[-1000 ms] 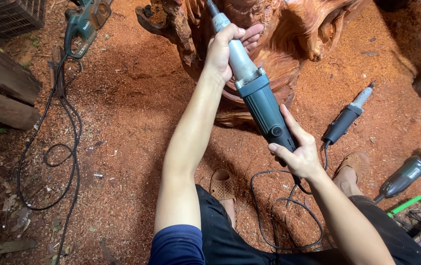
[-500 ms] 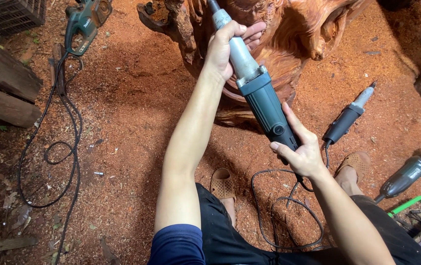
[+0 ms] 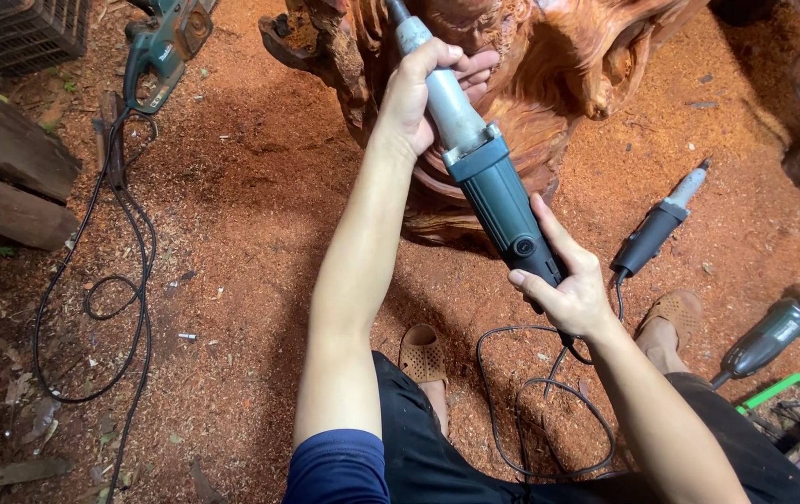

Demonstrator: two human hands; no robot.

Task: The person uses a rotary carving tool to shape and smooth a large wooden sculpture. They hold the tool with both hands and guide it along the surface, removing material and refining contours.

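Observation:
I hold a long die grinder (image 3: 486, 179) with a teal body and a silver neck, pointed up at a reddish carved wood stump (image 3: 549, 84). My left hand (image 3: 423, 89) wraps the silver neck close to the stump. My right hand (image 3: 563, 285) grips the dark rear end of the tool, where its black cord (image 3: 530, 392) leaves and loops on the ground. The tool's tip is hidden at the top edge of the view.
Red sawdust covers the ground. A second black grinder (image 3: 656, 229) and an angle grinder (image 3: 782, 327) lie at right. A teal power saw (image 3: 162, 47) with a long black cable (image 3: 111, 308) lies at left beside wooden beams (image 3: 8, 177). My sandalled feet (image 3: 423, 355) are below.
Both hands and the grinder stay almost in place; the tool has shifted very slightly against the stump.

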